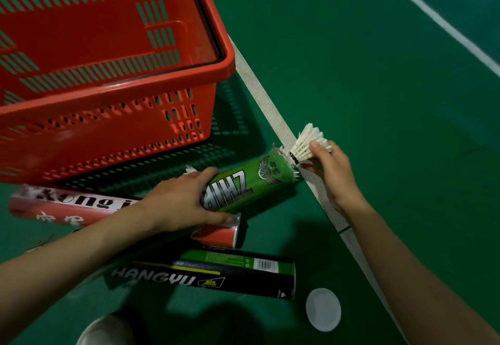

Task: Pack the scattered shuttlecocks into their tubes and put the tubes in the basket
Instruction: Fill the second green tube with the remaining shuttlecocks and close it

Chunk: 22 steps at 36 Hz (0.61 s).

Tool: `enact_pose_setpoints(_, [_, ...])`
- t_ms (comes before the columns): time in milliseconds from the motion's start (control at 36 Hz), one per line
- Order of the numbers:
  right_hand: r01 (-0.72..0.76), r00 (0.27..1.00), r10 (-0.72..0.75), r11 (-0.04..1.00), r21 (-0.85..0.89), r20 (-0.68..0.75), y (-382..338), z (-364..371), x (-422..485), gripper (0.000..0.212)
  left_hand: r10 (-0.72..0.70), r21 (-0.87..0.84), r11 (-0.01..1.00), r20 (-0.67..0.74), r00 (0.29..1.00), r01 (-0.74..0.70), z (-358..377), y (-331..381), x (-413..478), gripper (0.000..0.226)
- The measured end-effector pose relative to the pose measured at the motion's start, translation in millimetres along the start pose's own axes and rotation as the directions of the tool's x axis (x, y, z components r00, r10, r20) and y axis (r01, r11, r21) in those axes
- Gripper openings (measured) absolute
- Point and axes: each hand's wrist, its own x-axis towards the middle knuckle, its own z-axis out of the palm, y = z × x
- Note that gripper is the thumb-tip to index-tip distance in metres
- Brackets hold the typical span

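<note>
The left hand point(184, 198) grips the green tube point(251, 182), which lies tilted just in front of the red basket point(113, 82). The right hand point(328, 169) pinches a white shuttlecock point(308, 143) by its feathers at the tube's open mouth, cork end seemingly just inside. A red tube point(67, 205) and a black tube point(216, 274) lie on the green floor point(378, 87), a white lid point(323, 309) beside the black one.
</note>
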Motion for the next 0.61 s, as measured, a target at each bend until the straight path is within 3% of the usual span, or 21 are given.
enact_pose_setpoints(111, [-0.002,0.999,0.003,0.999,-0.046,0.034,0,4,-6,0.027,0.011,-0.039,0.999,-0.013,1.000,-0.012,0,1,0,0.092])
enact_pose_setpoints(194, [0.032,0.999,-0.024,0.982,-0.186,0.047,6,12,-10,0.034,0.021,-0.050,0.999,-0.020,1.000,-0.022,-1,4,1,0.089])
enact_pose_setpoints(389, [0.003,1.000,-0.004,0.999,0.036,0.021,4,18,-14,0.015,0.044,-0.016,0.999,-0.051,0.998,-0.045,-3,5,0,0.091])
enact_pose_setpoints(444, [0.006,0.998,-0.007,1.000,0.020,0.056,4,14,-14,0.029,0.059,0.020,0.998,-0.049,0.997,-0.058,-2,4,-1,0.093])
enact_pose_setpoints(528, [-0.004,0.985,0.006,1.000,-0.016,0.173,1,13,-16,0.067,0.079,0.060,0.995,-0.068,0.995,-0.075,-3,4,-2,0.093])
enact_pose_setpoints(611, [-0.005,0.981,0.015,0.999,-0.049,0.194,-2,15,-18,0.076,0.090,0.078,0.993,-0.074,0.993,-0.085,-2,3,-2,0.094])
